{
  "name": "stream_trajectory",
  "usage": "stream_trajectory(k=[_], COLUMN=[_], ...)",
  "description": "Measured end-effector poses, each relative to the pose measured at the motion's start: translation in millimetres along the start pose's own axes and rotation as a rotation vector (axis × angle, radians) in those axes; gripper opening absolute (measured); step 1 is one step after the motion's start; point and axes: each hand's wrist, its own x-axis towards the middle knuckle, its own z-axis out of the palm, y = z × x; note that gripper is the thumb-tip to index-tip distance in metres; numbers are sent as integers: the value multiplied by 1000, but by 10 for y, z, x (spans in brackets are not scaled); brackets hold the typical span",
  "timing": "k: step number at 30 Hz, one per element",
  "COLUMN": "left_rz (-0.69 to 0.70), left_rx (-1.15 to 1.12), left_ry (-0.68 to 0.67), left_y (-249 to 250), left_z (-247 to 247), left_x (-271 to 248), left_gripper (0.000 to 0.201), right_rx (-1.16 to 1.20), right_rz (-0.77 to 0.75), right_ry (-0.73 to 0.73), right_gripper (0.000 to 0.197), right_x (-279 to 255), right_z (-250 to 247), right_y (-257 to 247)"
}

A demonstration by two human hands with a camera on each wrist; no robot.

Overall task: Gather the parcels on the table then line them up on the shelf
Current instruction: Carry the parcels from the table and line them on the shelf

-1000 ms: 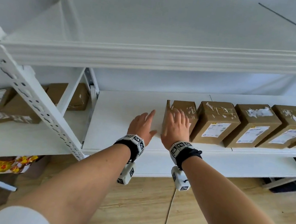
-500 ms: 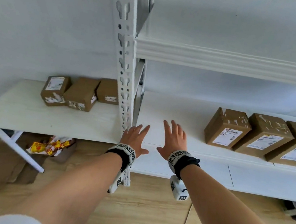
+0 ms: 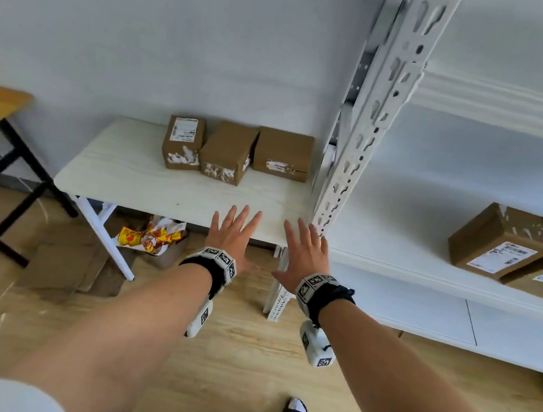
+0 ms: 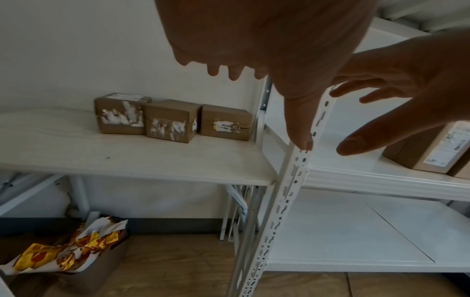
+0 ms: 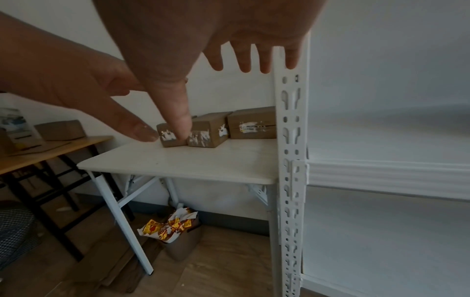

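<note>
My left hand [image 3: 231,235] and right hand [image 3: 305,250] spread flat, empty, side by side, three cardboard parcels [image 3: 232,154] at 11 o'clock on the white table [image 3: 122,172], metal shelf [image 3: 396,243] at 3 o'clock holding labelled parcels [image 3: 500,243]

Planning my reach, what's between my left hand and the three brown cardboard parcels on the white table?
Only bare white table top separates the left hand from the brown cardboard parcels, seen in the head view.

Both forearms are bare. Each wrist wears a black strap [image 3: 334,298] ringed with white blocks printed with black square markers [image 3: 218,257], and a white camera pod [image 3: 315,346] hangs beneath. A white sleeve [image 3: 6,397] covers the left upper arm.
</note>
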Motion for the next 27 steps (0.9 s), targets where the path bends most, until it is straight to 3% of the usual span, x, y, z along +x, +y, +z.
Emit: stream_trajectory(k=[10,21,27], left_rz=[-98,-252,-300], left_rx=[-96,-169,-206], left_ry=[16,90,53], left_y=[-558,-1136,-1510], left_z=[-167,-712,-685], left_x=[329,1277,1745], left_gripper=[127,123,121], right_rx=[-62,-8,38], right_rz=[-83,-103,-59], right_ry=[44,49,29], right_gripper=[110,104,105], right_x=[783,2153,2720], right_z=[-147,-510,-449], right_y=[-357,-391,-534])
